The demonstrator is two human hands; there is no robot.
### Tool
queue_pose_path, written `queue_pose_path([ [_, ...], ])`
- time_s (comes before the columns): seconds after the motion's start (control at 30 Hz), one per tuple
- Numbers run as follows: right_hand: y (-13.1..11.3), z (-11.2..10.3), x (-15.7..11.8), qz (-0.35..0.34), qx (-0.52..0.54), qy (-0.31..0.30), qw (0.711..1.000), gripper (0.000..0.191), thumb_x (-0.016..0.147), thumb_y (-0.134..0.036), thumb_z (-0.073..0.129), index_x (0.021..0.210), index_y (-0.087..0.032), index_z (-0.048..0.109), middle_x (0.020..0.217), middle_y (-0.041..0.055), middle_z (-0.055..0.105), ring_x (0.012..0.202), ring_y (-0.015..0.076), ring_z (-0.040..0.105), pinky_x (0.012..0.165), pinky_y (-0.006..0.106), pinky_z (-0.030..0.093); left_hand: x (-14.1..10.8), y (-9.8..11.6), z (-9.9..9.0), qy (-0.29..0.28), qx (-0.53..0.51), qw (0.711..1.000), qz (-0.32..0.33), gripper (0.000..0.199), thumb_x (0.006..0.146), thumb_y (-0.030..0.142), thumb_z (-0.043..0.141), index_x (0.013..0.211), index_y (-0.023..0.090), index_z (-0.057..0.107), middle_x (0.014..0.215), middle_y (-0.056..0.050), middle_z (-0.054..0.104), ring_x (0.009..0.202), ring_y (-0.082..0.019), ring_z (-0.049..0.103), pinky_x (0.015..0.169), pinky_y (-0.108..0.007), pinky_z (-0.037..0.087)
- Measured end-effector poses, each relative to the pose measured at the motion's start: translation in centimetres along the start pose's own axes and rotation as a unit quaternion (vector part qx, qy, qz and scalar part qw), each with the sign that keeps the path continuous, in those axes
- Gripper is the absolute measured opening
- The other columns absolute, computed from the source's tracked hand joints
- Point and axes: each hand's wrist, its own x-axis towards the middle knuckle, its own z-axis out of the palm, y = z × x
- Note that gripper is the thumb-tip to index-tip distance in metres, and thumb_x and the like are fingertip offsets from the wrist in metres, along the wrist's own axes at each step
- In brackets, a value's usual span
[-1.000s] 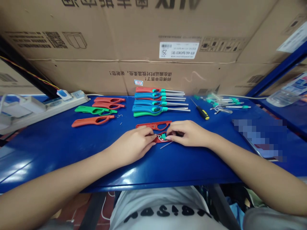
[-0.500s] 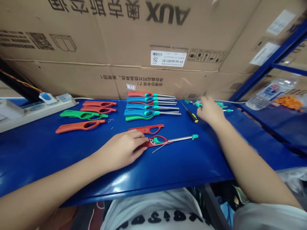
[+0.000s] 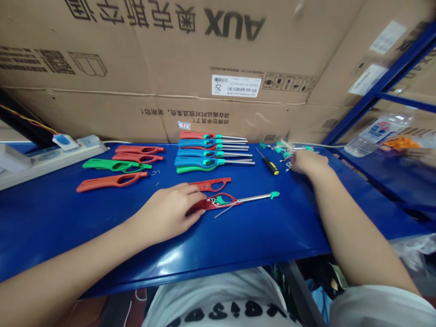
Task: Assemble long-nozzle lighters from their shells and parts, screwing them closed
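Note:
My left hand [image 3: 173, 206] is closed around the handle end of an opened red gas lighter [image 3: 223, 205] on the blue table. White wires and a teal trigger show inside its shell; a metal tube with a teal tip points right, and a thin rod slants below it. Just behind lies a loose red shell half [image 3: 214, 184]. At the right, my right hand [image 3: 311, 164] reaches down into a pile of teal parts with white wires and metal tubes [image 3: 282, 147]. Its fingers are curled, and what they hold is hidden. A black-and-yellow screwdriver [image 3: 271, 166] lies left of that pile.
Several lighters with metal tubes [image 3: 204, 152] lie stacked at the back. Loose shells [image 3: 116, 180] and a power strip [image 3: 51, 159] are on the left. Cardboard [image 3: 153, 59] stands behind. At right are a bottle [image 3: 374, 131], orange pieces [image 3: 402, 143] and another person's blurred hand [image 3: 424, 156].
My right hand has moved slightly right and lower over the pile, baring more teal parts. Another person's hand has appeared at the right edge. My left hand keeps its hold.

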Motion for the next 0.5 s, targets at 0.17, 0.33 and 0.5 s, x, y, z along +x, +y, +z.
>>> queue_pose_path([
  [0.17, -1.9, -1.1, -0.3, 0.174, -0.123, -0.017, 0.977, 0.031, 0.068, -0.019, 0.076, 0.05, -0.02, 0.051, 0.069, 0.0171, 0.064, 0.087, 0.0391, 0.068, 0.071, 0.052, 0.05, 0.0, 0.0, 0.2, 0.006, -0.021, 1.0, -0.001, 0.021, 0.096, 0.029, 0.057, 0.11, 0.024, 0.071, 0.109, -0.005, 0.072, 0.103, -0.025, 0.067, 0.081, -0.036, 0.056],
  [0.33, -6.6, -2.1, -0.7, 0.119, -0.089, 0.006, 0.989, 0.002, 0.078, -0.016, 0.067, 0.077, -0.017, 0.067, 0.081, 0.0147, 0.07, 0.086, 0.0302, 0.069, 0.076, 0.042, 0.052, 0.0, 0.0, 0.3, 0.004, -0.03, 1.0, -0.001, 0.022, 0.097, 0.03, 0.056, 0.111, 0.025, 0.071, 0.11, -0.005, 0.072, 0.104, -0.026, 0.067, 0.082, -0.038, 0.056],
  [0.5, -12.8, 0.4, -2.7, -0.014, 0.15, 0.021, 0.988, 0.014, 0.085, -0.031, 0.071, 0.087, -0.018, 0.066, 0.074, 0.0048, 0.068, 0.065, 0.0173, 0.063, 0.063, 0.031, 0.053, 0.2, 0.1, 0.6, 0.027, -0.057, 0.998, -0.011, 0.037, 0.097, 0.041, 0.057, 0.128, 0.022, 0.066, 0.124, -0.009, 0.069, 0.113, -0.027, 0.064, 0.093, -0.043, 0.055],
])
